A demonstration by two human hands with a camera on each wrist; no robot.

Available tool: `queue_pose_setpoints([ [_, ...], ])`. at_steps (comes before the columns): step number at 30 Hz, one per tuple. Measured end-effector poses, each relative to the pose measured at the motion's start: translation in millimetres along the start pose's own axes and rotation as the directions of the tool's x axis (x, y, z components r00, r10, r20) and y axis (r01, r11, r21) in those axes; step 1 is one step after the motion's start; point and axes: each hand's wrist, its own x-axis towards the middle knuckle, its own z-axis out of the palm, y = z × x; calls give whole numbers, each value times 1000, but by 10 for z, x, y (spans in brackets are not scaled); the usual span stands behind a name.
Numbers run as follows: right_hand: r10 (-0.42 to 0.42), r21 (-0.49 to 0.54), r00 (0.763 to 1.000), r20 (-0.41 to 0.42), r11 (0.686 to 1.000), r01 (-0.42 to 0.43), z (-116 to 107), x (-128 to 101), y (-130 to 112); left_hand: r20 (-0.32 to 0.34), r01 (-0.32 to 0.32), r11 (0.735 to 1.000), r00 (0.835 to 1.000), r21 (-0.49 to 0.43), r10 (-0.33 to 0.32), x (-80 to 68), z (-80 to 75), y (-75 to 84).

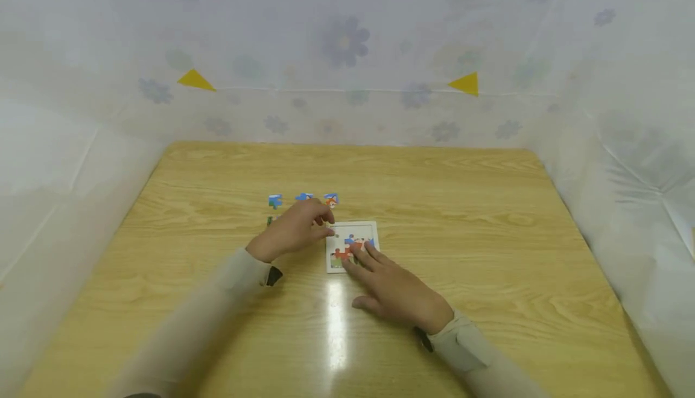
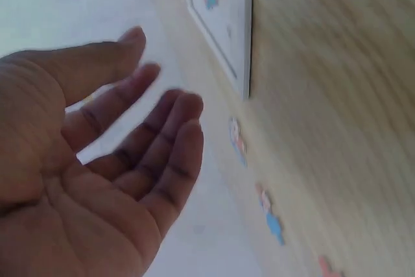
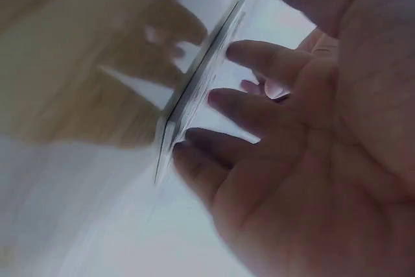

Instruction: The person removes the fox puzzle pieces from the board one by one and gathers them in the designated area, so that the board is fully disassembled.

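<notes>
A small white-framed jigsaw puzzle (image 1: 353, 225) lies flat on the table, partly filled with joined red, blue and green pieces (image 1: 341, 254). My right hand (image 1: 400, 294) rests its fingertips on the lower right of the puzzle, fingers spread and nearly straight; the right wrist view shows them along the board (image 3: 188, 89). Over the board's upper left edge hovers my left hand (image 1: 295, 229), fingers loosely bent. In the left wrist view, nothing shows between that hand's thumb and fingers. It partly hides loose pieces beneath it.
Behind the left hand, loose puzzle pieces lie in a row: a blue-green one (image 1: 275, 201), a blue one (image 1: 301, 196) and one with an orange-and-white figure (image 1: 331, 200). A dark green piece (image 1: 269, 221) peeks out beside the hand. A flowered curtain (image 1: 347, 108) borders the wooden table (image 1: 461, 205).
</notes>
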Motion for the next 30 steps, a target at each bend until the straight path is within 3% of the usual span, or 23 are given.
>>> queue_pose_setpoints([
  [3, -8, -3, 1000, -9, 1000, 8, -19, 4, -4, 58, -39, 999, 997, -30, 41, 73, 91, 44],
  [8, 7, 13, 1000, 5, 1000, -7, -52, -46, -35, 105, -38, 999, 994, -30, 41, 139, 195, 49],
  [16, 31, -31, 1000, 2, 999, -31, -64, -186, -110, 129, -48, 999, 990, -7, 49, 194, 291, 13],
  [21, 39, -43, 999, 10, 998, -39, -53, -238, -122, 137, -21, 999, 990, 23, 18, 207, 349, 79],
  [30, 27, -62, 1000, -5, 998, -27, -47, -228, -122, 92, 108, 993, 990, 39, -111, 251, 451, 174],
])
